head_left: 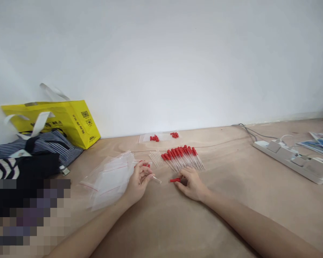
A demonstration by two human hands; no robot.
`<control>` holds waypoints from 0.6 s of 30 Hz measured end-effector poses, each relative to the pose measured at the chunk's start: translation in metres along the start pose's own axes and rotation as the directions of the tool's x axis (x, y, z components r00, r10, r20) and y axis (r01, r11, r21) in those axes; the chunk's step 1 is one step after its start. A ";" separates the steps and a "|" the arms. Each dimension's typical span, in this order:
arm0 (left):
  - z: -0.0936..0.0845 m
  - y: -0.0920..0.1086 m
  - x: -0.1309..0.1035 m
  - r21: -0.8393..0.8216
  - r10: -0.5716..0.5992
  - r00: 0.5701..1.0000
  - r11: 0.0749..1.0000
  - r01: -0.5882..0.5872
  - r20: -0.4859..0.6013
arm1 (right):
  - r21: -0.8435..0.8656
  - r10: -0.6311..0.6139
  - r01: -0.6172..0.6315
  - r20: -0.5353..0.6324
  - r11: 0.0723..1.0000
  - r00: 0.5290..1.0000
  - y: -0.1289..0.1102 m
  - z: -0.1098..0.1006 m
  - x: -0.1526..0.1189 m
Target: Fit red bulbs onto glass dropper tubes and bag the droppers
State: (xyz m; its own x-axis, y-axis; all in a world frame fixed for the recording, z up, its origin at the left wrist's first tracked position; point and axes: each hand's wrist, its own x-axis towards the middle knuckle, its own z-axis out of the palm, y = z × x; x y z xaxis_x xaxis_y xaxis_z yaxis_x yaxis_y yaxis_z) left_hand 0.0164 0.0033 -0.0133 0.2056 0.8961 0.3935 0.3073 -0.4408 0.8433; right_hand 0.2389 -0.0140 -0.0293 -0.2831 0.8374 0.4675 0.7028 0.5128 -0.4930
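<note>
In my left hand [139,181] a thin clear dropper tube [157,180] is pinched, its free end pointing right. My right hand [191,184] is closed on a red rubber dropper bulb [174,180], whose narrow end faces the tube across a small gap. Just beyond my hands lies a row of droppers [181,157], each a clear tube with a red bulb on its far end. Left of that row rest several bare clear tubes [156,158]. Some loose red bulbs [149,165] show partly behind my left fingers.
Clear zip bags [111,182] are spread left of my left hand. Farther back, another clear bag [165,137] has red bulbs on it or in it. A yellow bag [83,123] and striped cloth [56,145] stand at left; a white power strip [293,163] lies at right.
</note>
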 end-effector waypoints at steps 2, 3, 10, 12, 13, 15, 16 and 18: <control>-0.003 -0.002 -0.008 0.012 -0.053 0.998 0.999 0.053 0.033 | -0.055 -0.023 0.026 0.040 0.998 0.999 -0.002 -0.002 0.000; -0.005 -0.001 -0.010 0.056 -0.064 0.996 0.997 0.061 0.060 | -0.074 -0.027 0.032 0.055 0.997 0.998 -0.003 -0.003 0.000; -0.015 0.008 -0.018 0.399 0.004 0.980 0.913 -0.085 0.198 | -0.090 -0.029 0.039 0.111 0.995 0.993 -0.006 -0.005 0.001; -0.013 0.012 -0.018 0.441 0.026 0.970 0.887 -0.135 0.244 | -0.077 -0.050 0.059 0.121 0.995 0.991 -0.006 -0.003 0.001; -0.011 0.013 -0.017 0.464 0.026 0.964 0.873 -0.151 0.264 | -0.067 -0.065 0.074 0.126 0.995 0.990 -0.005 -0.001 0.001; -0.006 0.014 -0.015 0.511 0.005 0.960 0.846 -0.154 0.281 | -0.037 -0.097 0.102 0.132 0.994 0.987 -0.004 0.002 0.002; -0.003 0.014 -0.015 0.534 -0.005 0.961 0.832 -0.149 0.277 | -0.021 -0.110 0.114 0.131 0.993 0.985 -0.003 0.003 0.002; 0.003 0.012 -0.014 0.575 -0.004 0.967 0.804 -0.149 0.255 | 0.010 -0.126 0.126 0.122 0.992 0.984 -0.003 0.005 0.002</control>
State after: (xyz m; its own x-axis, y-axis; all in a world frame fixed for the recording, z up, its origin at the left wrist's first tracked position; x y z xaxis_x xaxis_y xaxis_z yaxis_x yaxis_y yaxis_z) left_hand 0.0202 -0.0147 -0.0095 0.4348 0.8546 0.2840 0.7512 -0.5181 0.4090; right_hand 0.2329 -0.0125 -0.0308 -0.4469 0.7826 0.4333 0.6549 0.6162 -0.4376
